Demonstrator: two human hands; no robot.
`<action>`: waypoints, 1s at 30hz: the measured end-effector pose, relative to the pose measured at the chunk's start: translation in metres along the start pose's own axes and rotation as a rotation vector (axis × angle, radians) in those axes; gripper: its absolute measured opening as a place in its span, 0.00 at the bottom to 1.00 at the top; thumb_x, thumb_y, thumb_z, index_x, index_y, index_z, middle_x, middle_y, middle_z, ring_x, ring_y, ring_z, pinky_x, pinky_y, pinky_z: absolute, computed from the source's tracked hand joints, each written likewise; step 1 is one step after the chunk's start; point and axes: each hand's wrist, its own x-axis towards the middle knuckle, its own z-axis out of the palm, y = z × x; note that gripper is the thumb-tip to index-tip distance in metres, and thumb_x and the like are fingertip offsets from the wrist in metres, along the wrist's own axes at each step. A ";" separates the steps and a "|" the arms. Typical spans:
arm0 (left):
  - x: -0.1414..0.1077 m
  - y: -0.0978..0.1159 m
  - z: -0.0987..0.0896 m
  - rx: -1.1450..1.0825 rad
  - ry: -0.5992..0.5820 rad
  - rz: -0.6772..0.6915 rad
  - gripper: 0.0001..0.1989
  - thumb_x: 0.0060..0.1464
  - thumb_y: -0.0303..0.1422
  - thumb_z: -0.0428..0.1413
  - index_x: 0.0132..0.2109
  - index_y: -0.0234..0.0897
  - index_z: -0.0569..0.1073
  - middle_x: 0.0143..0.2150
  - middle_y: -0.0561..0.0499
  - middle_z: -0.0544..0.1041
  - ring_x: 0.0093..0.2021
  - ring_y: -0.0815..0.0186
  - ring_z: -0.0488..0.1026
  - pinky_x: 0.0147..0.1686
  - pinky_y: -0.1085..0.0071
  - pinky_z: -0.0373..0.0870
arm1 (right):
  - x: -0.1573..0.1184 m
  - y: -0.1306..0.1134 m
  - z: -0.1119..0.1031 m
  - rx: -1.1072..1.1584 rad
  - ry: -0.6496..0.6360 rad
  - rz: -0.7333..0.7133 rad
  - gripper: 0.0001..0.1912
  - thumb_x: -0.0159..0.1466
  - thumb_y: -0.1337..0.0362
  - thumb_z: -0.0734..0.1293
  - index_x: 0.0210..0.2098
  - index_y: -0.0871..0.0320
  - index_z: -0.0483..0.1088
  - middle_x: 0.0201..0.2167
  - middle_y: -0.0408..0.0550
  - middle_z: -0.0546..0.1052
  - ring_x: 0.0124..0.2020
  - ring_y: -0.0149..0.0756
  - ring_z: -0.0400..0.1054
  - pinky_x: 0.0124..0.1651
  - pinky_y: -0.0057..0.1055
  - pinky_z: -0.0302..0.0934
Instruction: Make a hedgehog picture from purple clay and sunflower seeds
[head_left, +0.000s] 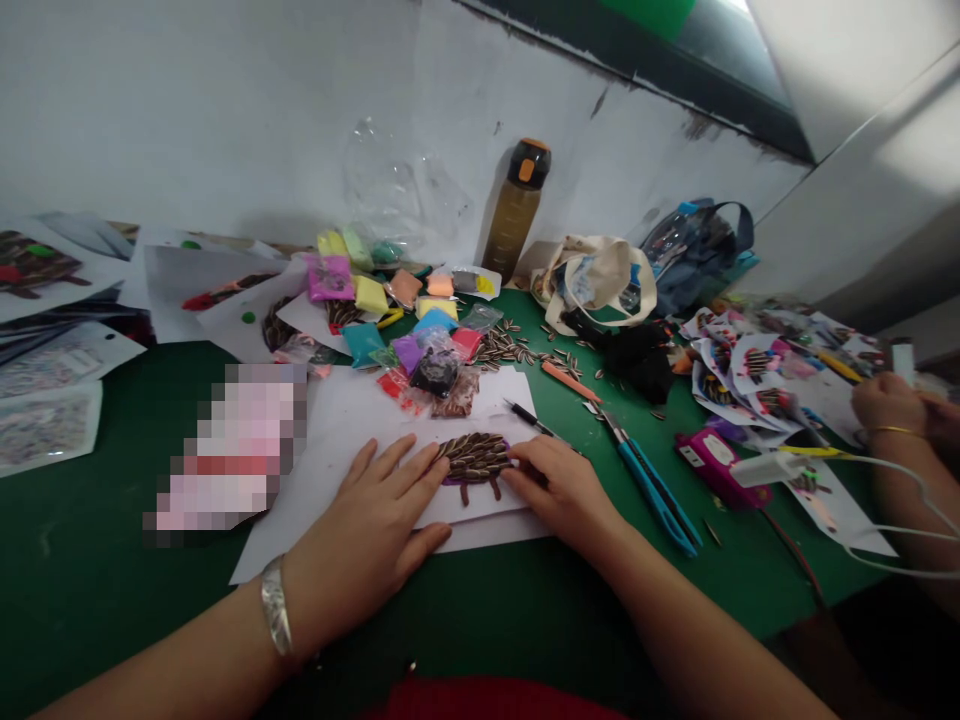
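Note:
A hedgehog-like figure point(474, 457) covered in striped sunflower seeds, with short brown legs and a purple edge, lies on white paper point(330, 420). My left hand point(375, 515) rests flat on the paper with its fingers apart, the fingertips at the figure's left side. At the right end of the figure, the fingers of my right hand point(564, 492) are bent and drawn together against its edge. Whatever may be between those fingertips is hidden. A black pen point(534, 418) lies just beyond my right hand, and blue tweezers point(652, 480) lie to its right.
Coloured clay packets point(367, 343) and loose sunflower seeds point(502, 345) lie behind the paper. A brown bottle point(516, 215) stands by the wall, near a cloth bag point(592, 285). On the right are a magenta device point(720, 465), white cables and another person's hand point(890, 412).

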 end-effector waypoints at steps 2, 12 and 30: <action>0.000 0.000 0.000 -0.003 0.005 0.002 0.26 0.60 0.44 0.50 0.62 0.39 0.64 0.64 0.46 0.64 0.64 0.48 0.55 0.61 0.46 0.49 | -0.002 0.001 -0.003 -0.001 0.013 0.032 0.06 0.63 0.62 0.64 0.37 0.56 0.70 0.30 0.46 0.72 0.34 0.35 0.66 0.37 0.30 0.59; -0.001 -0.001 0.001 -0.007 0.015 0.013 0.26 0.60 0.43 0.51 0.61 0.38 0.65 0.63 0.44 0.64 0.64 0.47 0.56 0.60 0.44 0.50 | -0.001 0.004 -0.003 0.009 -0.041 0.026 0.07 0.65 0.64 0.61 0.36 0.56 0.71 0.31 0.45 0.73 0.34 0.33 0.66 0.38 0.28 0.57; -0.001 -0.001 0.002 0.004 0.017 0.018 0.26 0.60 0.45 0.50 0.61 0.37 0.64 0.63 0.45 0.65 0.63 0.47 0.56 0.60 0.44 0.50 | 0.002 0.005 0.000 -0.039 -0.066 -0.009 0.09 0.66 0.63 0.60 0.34 0.57 0.70 0.31 0.46 0.72 0.34 0.34 0.65 0.39 0.31 0.56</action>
